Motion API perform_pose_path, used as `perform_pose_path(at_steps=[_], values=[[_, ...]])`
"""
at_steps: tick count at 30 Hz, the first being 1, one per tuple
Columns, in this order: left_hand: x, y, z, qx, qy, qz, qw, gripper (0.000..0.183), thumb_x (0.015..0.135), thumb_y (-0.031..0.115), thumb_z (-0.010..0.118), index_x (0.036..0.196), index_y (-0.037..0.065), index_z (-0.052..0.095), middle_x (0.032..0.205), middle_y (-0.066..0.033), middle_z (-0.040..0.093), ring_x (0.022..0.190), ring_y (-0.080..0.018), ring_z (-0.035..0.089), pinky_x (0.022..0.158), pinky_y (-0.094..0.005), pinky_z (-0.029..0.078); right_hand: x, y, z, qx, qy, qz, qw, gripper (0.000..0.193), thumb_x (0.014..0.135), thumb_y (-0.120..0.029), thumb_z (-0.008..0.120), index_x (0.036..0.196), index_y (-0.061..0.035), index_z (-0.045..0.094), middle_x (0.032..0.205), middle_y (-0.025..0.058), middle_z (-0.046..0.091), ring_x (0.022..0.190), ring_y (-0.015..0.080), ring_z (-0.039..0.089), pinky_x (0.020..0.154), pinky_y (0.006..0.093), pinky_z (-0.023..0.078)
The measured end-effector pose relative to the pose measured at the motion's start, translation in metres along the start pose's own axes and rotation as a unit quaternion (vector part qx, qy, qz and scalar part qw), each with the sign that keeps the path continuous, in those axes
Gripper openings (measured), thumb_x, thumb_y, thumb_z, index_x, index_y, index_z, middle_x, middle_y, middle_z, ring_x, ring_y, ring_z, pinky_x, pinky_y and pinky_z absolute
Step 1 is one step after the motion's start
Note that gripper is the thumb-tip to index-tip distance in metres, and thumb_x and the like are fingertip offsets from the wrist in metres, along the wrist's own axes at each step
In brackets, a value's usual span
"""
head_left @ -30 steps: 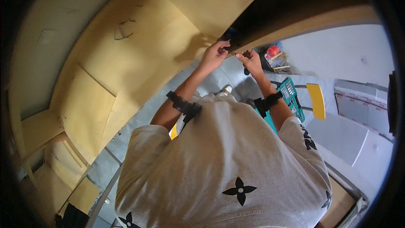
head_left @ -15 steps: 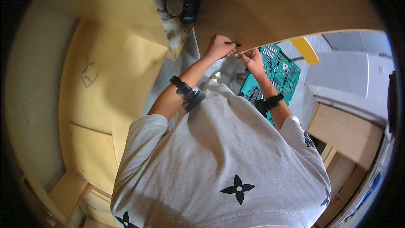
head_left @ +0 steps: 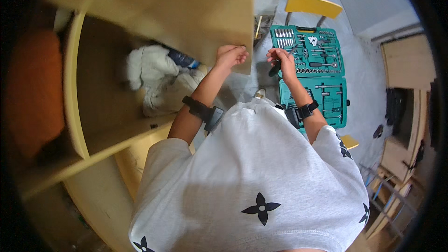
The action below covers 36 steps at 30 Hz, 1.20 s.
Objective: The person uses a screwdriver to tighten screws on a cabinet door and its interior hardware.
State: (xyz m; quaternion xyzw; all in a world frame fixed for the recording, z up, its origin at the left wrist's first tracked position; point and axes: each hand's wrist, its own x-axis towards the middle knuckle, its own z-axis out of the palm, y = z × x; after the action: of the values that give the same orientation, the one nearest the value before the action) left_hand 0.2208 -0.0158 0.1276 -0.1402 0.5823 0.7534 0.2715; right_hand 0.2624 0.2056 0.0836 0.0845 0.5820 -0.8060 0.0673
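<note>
My left hand [head_left: 230,56] curled on one wooden panel [head_left: 186,14] edge; right hand [head_left: 281,60] grasps one dark tool [head_left: 275,69]; one green toolcase [head_left: 310,72], two trays.

Tan wooden panel [head_left: 186,14], flat and tilted, lower corner gripped in left hand [head_left: 229,57]; slim dark-handled tool [head_left: 275,67] held in right hand [head_left: 281,60], near that corner.

Left hand [head_left: 230,56] grips board [head_left: 186,14]; right hand [head_left: 281,60] perhaps holds tool [head_left: 274,69].
</note>
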Motion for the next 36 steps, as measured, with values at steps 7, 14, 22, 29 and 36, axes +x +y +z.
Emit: perform_pose_path(at_steps=[7, 14, 22, 29, 36], values=[[0.073, 0.032, 0.014, -0.018, -0.008, 0.034, 0.999, 0.012, 0.086, 0.008, 0.059, 0.090, -0.002, 0.059, 0.080, -0.0102, 0.062, 0.069, -0.0120, 0.056, 0.062, -0.0228, 0.048, 0.008, 0.052, -0.079, -0.322, 0.127, -0.009, 0.938, 0.044, 0.091, -0.032, 0.036, 0.093, 0.0011, 0.066, 0.087, 0.0127, 0.065, 0.086, 0.0257, 0.061, 0.083, 0.0312, 0.044], [0.120, 0.063, -0.001, -0.093, -0.024, -0.072, 0.993, 0.009, 0.087, 0.012, 0.059, 0.090, 0.004, 0.058, 0.079, -0.0060, 0.063, 0.063, -0.0100, 0.055, 0.058, -0.0222, 0.047, 0.004, 0.044, -0.076, -0.140, 0.100, 0.281, 0.944, 0.064, 0.088, -0.060, 0.036, 0.088, -0.0029, 0.065, 0.083, 0.0108, 0.063, 0.059, 0.0180, 0.060, 0.052, 0.0288, 0.050], [0.153, 0.094, -0.012, -0.181, -0.113, -0.220, 0.952, 0.010, 0.090, 0.018, 0.056, 0.089, 0.008, 0.060, 0.070, 0.0018, 0.057, 0.057, -0.0075, 0.047, 0.053, -0.0222, 0.041, 0.057, 0.001, 0.018, 0.215, 0.184, 0.102, 0.954, 0.025, 0.080, -0.030, 0.068, 0.085, -0.0068, 0.062, 0.082, 0.0008, 0.061, 0.065, 0.0092, 0.056, 0.051, 0.0209, 0.046], [0.167, 0.113, -0.024, -0.228, -0.136, -0.248, 0.932, 0.013, 0.089, 0.013, 0.054, 0.099, 0.010, 0.062, 0.064, 0.0035, 0.045, 0.059, -0.0102, 0.039, 0.056, -0.0232, 0.036, 0.130, -0.003, 0.084, 0.573, 0.246, -0.095, 0.776, 0.021, 0.088, -0.026, 0.059, 0.080, -0.0079, 0.053, 0.078, 0.0049, 0.058, 0.077, 0.0180, 0.056, 0.071, 0.0307, 0.047], [0.173, 0.124, -0.030, -0.244, -0.173, -0.211, 0.931, 0.030, 0.087, 0.014, 0.052, 0.117, 0.014, 0.056, 0.072, 0.0007, 0.049, 0.064, -0.0122, 0.041, 0.062, -0.0269, 0.037, 0.183, -0.021, 0.098, 0.633, 0.281, -0.281, 0.665, 0.040, 0.092, -0.037, 0.048, 0.063, -0.0107, 0.041, 0.057, 0.0021, 0.037, 0.059, 0.0194, 0.041, 0.079, 0.0414, 0.039]])
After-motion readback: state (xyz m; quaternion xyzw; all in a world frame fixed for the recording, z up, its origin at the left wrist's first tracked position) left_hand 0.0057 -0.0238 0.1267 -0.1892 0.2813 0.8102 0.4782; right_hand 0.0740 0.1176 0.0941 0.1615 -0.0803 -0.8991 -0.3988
